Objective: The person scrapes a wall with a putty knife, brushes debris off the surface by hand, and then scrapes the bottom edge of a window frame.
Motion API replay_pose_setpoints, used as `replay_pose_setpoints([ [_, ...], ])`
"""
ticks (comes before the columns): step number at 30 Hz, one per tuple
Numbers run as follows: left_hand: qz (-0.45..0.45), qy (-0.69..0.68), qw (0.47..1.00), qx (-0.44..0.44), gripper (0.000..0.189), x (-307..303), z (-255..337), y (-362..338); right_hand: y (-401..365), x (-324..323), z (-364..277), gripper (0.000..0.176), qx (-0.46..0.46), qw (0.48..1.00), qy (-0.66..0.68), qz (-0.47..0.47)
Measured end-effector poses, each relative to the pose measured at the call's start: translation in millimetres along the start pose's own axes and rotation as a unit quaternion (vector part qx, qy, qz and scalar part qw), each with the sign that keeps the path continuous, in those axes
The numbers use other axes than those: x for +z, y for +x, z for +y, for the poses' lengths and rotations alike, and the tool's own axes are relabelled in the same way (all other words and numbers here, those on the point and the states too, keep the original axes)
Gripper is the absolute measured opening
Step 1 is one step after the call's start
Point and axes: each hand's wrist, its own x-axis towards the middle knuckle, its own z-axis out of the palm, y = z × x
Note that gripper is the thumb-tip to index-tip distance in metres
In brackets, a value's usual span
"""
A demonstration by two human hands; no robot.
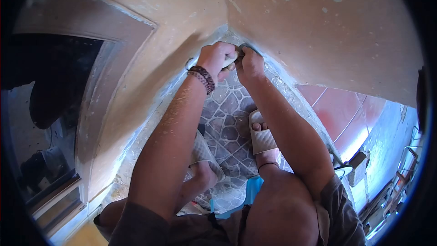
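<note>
Both hands meet in front of me, low in the corner of the walls. My left hand (pixel 217 59), with dark beaded bracelets (pixel 203 78) at its wrist, is closed around a pale, smooth, elongated piece (pixel 231 59). Just beside it, my right hand (pixel 251 67) is closed too, its fingers against a small dark thing (pixel 242 48) at the pale piece's end. What kind of thing either is, I cannot make out. Pale specks lie scattered over my left forearm (pixel 170 123).
Tan walls (pixel 318 32) rise on both sides. Below lies a stone-patterned floor (pixel 230 127), with my sandalled feet on it. A light blue plastic thing (pixel 253 189) shows between my legs. A framed dark pane (pixel 54 95) is at left, red tiles (pixel 334 109) at right.
</note>
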Motion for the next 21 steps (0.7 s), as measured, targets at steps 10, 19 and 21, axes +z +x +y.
replay_pose_setpoints([
  [10,0.152,0.076,0.971,0.171,0.032,27,-107,-22,-2,-58,13,0.036,0.176,0.981,-0.065,-0.043],
  [19,0.141,0.212,0.946,0.202,0.049,53,-122,-107,-125,-30,-59,0.037,0.285,0.844,-0.432,-0.141],
  [21,0.096,0.108,0.944,0.297,0.048,63,-140,-114,-119,-39,-84,0.036,0.234,0.762,-0.585,-0.152],
])
